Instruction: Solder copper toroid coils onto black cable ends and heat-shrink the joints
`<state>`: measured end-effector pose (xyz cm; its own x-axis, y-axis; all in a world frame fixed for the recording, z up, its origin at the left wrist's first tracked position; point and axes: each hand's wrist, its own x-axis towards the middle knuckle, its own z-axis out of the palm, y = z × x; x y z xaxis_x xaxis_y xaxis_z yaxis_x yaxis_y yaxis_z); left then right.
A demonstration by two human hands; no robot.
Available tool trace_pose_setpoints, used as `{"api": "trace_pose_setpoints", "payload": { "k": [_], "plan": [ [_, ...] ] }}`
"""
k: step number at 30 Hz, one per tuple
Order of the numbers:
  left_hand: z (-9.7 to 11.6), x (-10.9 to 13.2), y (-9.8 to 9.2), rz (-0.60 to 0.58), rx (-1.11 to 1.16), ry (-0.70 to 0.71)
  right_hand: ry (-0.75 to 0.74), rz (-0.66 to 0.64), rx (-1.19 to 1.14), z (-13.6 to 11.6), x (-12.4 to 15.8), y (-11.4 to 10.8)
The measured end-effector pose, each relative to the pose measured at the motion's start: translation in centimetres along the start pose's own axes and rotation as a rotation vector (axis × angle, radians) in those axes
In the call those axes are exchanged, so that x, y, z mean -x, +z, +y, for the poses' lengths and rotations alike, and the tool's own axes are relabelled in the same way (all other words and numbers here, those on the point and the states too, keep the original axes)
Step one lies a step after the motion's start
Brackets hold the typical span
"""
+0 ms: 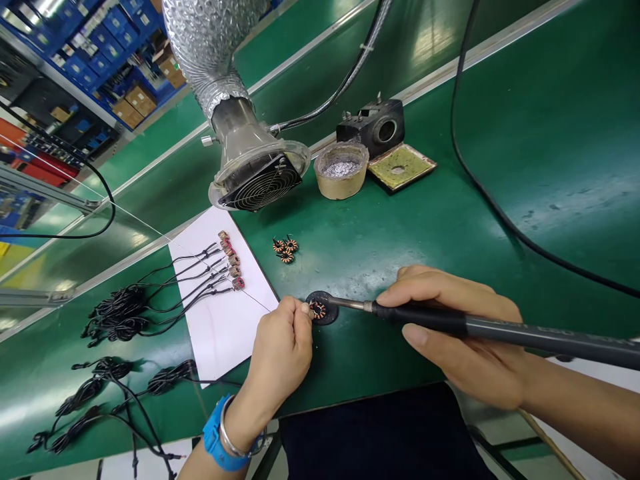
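While the right hand grasps a soldering iron, the left hand pinches a thin wire beside a copper-wound ring.

The iron's long axis runs across the view, its handle sloping down toward the right edge and its metal tip pointing left, right at the ring; whether they touch I cannot tell, nor whether the left fingertips also grip the ring. It sits on a round black pad, hole facing up, on the green counter. Leftward, a white sheet bears a row of small coils trailing black cables. Past the pad, three more rings lie clustered; farther back stand a pale bowl, a sponge and a black stand.
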<state>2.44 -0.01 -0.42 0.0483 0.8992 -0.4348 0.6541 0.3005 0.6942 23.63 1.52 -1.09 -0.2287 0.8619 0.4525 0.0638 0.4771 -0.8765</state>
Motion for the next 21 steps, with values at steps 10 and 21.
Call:
{"api": "trace_pose_setpoints", "payload": {
  "k": [10,21],
  "plan": [
    [0.2,-0.1,-0.2,0.037,-0.092,0.058,0.001,-0.003,0.001,0.3,0.3,0.0],
    [-0.2,1.1,-0.1,-0.005,0.001,0.098,0.007,0.010,0.025,0.2,0.0,0.0]
  ]
}}
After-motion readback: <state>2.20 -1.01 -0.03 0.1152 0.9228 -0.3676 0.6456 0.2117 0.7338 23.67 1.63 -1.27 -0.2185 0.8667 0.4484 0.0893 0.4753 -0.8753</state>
